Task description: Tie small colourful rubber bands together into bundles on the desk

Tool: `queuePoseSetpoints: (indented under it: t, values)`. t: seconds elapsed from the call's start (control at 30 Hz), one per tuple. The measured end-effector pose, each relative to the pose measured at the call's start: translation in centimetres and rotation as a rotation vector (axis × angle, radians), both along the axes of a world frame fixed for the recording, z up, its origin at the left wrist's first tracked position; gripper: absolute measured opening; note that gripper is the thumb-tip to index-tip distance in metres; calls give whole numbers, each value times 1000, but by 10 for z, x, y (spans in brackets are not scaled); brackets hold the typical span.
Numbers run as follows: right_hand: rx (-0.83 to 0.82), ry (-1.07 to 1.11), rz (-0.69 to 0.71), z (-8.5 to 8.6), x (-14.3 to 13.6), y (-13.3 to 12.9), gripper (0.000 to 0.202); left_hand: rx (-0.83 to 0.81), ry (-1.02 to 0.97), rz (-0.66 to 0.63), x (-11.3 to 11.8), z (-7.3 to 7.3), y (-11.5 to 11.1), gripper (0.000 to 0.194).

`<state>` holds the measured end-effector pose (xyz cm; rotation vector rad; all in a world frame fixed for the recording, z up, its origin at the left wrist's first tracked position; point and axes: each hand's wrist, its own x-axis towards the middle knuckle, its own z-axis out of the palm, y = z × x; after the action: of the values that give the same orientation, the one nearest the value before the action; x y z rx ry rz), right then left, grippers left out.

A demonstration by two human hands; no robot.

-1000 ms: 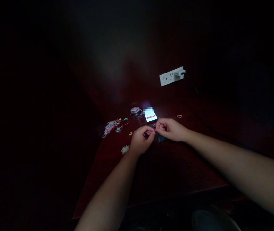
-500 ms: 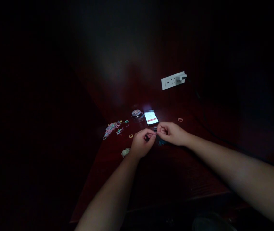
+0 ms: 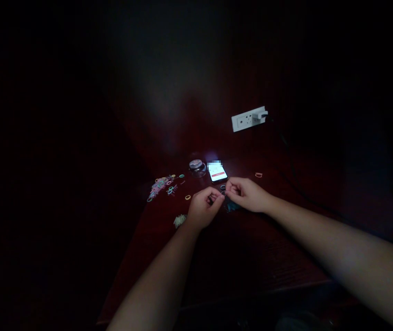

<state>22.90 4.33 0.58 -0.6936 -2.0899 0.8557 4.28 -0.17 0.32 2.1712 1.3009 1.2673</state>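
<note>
Fingers of my left hand [image 3: 203,208] and right hand [image 3: 247,194] seem pinched on a tiny greyish elastic band [image 3: 223,193] over the dark-red wooden tabletop [image 3: 230,253]; I judge two-handed band work underway, the next move calling for steady, even tension.

Left hand [image 3: 206,207] and right hand [image 3: 247,193]: fingertips pinched close together above counter [image 3: 237,262].
Small item [image 3: 223,193] at the fingertips: indistinct. Blue pile [image 3: 232,207] lies just below the right hand; pale pile [image 3: 179,221] beside the left wrist; multicolored bands [image 3: 160,187] farther left. Jar [image 3: 197,169] adjoins lit phone [image 3: 217,172].
</note>
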Motion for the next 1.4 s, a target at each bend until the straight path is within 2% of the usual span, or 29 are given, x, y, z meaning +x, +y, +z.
queuePoseSetpoints:
  t: [0.5, 1.07, 1.4]
  values:
    - [-21, -6, 53, 2, -1, -4, 13, -2, -46, 63, -2, -6, 7, 16]
    - [144, -16, -65, 1, 3, 3, 11, 53, -5, 65, -1, -3, 4, 9]
    - [155, -14, -57, 3, 3, 1, 9, 51, 14, 56, -1, -3, 4, 12]
